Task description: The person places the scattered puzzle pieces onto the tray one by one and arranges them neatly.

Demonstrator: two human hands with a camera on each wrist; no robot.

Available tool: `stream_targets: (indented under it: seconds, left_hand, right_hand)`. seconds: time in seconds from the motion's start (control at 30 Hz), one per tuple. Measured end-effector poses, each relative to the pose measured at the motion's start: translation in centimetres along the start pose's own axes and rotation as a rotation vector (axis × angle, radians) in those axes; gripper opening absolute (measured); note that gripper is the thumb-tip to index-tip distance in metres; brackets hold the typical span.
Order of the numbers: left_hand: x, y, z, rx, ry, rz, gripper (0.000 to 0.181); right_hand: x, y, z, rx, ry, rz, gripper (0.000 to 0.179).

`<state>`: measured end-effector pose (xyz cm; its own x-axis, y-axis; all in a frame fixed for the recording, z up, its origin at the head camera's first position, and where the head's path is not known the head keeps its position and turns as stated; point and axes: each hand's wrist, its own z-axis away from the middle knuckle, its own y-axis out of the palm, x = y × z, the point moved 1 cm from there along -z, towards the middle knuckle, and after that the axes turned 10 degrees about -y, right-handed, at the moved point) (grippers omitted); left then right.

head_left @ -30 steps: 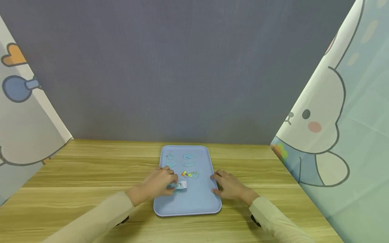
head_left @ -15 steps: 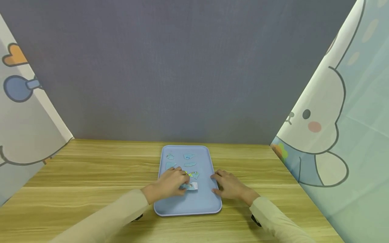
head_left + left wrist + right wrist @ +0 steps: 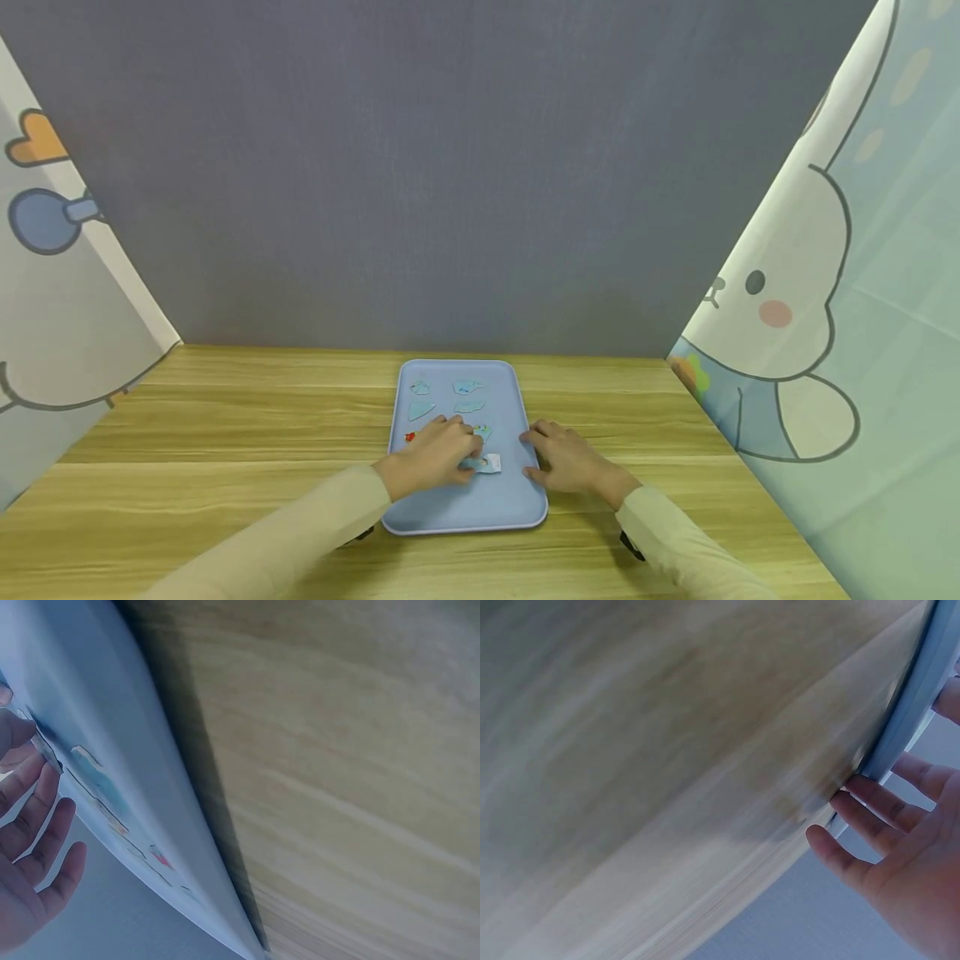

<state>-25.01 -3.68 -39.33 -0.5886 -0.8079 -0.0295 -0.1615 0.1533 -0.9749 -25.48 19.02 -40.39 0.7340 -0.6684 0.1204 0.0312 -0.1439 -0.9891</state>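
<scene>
Over the middle of a light blue tray [image 3: 465, 513], my left hand [image 3: 431, 457] pinches a torn piece of light blue paper with a white corner [image 3: 491, 463]. In the left wrist view, the thumb and fingers of the left hand [image 3: 34, 817] meet on the piece's edge. Just beyond it lies a colourful piece [image 3: 483, 432], partly hidden by the fingers; a small red patch [image 3: 410, 437] shows left of the hand. My right hand [image 3: 566, 457] rests at the tray's right rim, with fingers spread and relaxed. In the right wrist view, the fingertips of the right hand [image 3: 900, 840] touch the rim.
Several flat torn pieces lie in the tray's far half, among them a triangular piece [image 3: 421, 410], a narrow strip [image 3: 469, 407] and a patterned piece [image 3: 467, 387]. The tray sits on a wooden table [image 3: 247, 433] before a dark grey panel [image 3: 450, 183].
My left hand has moved right across the tray with the pinched piece, covering part of the colourful piece and exposing the triangular one. The right hand has stayed at the rim.
</scene>
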Motion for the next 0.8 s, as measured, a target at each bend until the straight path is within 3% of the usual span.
stream_targets:
  seconds: [0.53, 0.8]
  left_hand:
    - [0.22, 0.44, 0.01, 0.024, -0.012, 0.012, 0.015]
    - [0.54, 0.09, 0.67, 0.026, -0.023, 0.002, 0.025]
  right_hand:
    - [0.14, -0.31, -0.14, 0.011, -0.009, -0.014, 0.047]
    - [0.09, -0.15, -0.32, 0.011, 0.001, -0.009, 0.048]
